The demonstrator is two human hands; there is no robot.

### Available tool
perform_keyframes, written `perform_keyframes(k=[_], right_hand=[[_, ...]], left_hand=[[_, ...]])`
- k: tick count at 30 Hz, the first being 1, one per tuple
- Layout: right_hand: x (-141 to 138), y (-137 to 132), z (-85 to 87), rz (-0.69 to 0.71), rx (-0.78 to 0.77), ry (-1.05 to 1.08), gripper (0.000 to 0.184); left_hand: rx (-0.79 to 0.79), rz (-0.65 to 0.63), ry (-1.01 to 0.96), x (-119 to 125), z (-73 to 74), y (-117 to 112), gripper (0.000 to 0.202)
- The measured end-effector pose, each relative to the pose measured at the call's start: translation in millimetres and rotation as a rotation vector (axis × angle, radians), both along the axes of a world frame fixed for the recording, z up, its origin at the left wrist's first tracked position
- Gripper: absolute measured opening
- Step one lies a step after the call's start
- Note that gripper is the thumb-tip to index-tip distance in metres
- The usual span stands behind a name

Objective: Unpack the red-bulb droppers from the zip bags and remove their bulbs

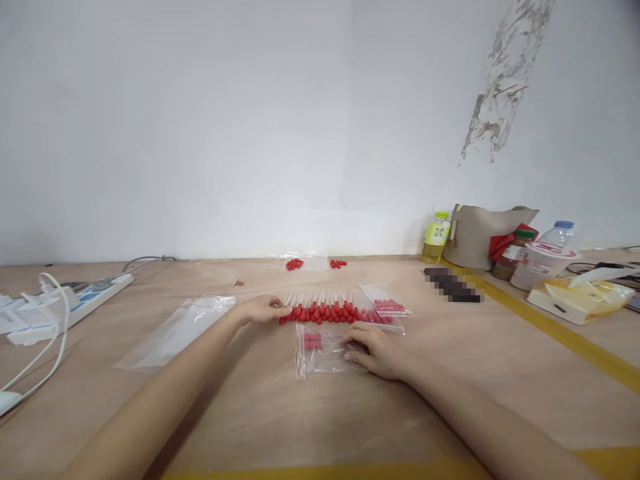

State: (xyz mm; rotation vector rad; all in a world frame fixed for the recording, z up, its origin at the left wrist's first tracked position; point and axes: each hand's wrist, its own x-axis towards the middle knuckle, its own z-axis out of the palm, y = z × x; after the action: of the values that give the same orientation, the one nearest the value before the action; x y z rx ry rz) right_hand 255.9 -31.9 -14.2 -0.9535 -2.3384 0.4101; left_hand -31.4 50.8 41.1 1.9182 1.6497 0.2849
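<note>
Here's the brown surface [270, 427], both arms reaching in over its near edge. Over toward the left edge, flat clear bags [175, 337] lie on a slant, one end angled to the far edge.

Centre stage, a row of red-headed sticks [325, 311]! The row runs left to right, roughly parallel to the far edge; each stick's long axis runs near to far, red head to the near edge, pale shaft to the far edge.

In front of it, nearer the near edge, lies a clear zip bag [330, 362], zip end facing left, and inside, short red pieces [313, 341] lying crosswise.

The right hand [375, 350] is palm down on that bag's right end, fingers loosely bent, thumb apart; whether it pinches any film, I cannot tell.

Now the left hand [263, 310], low and side-on at the row's left end, fingers curled, thumb and fingertips right at the outermost head. Is a stick gripped? Cannot tell from here!

And near the far edge, two small red clusters [294, 264].
</note>
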Motion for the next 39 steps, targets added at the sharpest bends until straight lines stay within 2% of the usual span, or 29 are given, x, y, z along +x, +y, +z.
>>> perform_keyframes(k=[2, 4, 5, 7, 9, 13, 17, 19, 23, 27, 30, 32, 36, 39], right_hand=[[0, -1, 0.1, -0.005, -0.001, 0.0, 0.018], [0, -1, 0.7, -0.009, -0.002, -0.001, 0.018], [0, -2, 1.2, -0.011, -0.003, -0.003, 0.018], [0, -3, 2.6, -0.012, -0.01, -0.005, 0.019], [0, -4, 4.2, -0.008, -0.019, -0.006, 0.019], [1, -4, 5.7, 0.023, -0.029, -0.009, 0.019], [1, -4, 3.6, 0.088, -0.028, 0.004, 0.02], [1, -5, 2.1, 0.111, -0.036, 0.008, 0.02], [-1, -8, -0.1, 0.145, -0.03, 0.011, 0.019], [-3, -9, -1.1, 0.17, -0.008, 0.014, 0.019], [-5, -8, -2.6, 0.102, 0.079, 0.037, 0.02], [-6, -8, -4.4, 0.039, 0.111, 0.055, 0.028], [-5, -6, -7.7, 0.009, 0.055, 0.041, 0.035], [-4, -7, -7.0, 0.002, 0.032, 0.018, 0.035]], left_hand=[[0.017, -0.104, -0.047, -7, -2.5, -6, 0.075], [0.105, -0.125, -0.041, -10, -6.0, -14, 0.086], [0.2, -0.09, -0.019, -9, -7.9, -19, 0.081], [0.451, -0.002, 0.02, -5, -12.1, -33, 0.055], [0.604, -0.003, 0.02, 1, -18.5, -49, 0.035], [0.48, -0.243, -0.109, 12, -39.7, -77, 0.025], [0.508, -0.221, -0.224, 20, -54.8, -85, 0.028], [0.52, -0.236, -0.249, 23, -54.2, -87, 0.028], [0.477, -0.35, -0.229, 26, -46.5, -92, 0.025], [0.459, -0.305, -0.145, 27, -46.7, -94, 0.024], [0.459, -0.299, -0.14, 27, -50.2, -93, 0.019], [0.488, -0.326, -0.14, 26, -51.1, -94, 0.016], [0.669, -0.363, -0.105, 23, -48.3, -97, 0.011], [0.619, -0.368, -0.098, 21, -45.7, -97, 0.01]])
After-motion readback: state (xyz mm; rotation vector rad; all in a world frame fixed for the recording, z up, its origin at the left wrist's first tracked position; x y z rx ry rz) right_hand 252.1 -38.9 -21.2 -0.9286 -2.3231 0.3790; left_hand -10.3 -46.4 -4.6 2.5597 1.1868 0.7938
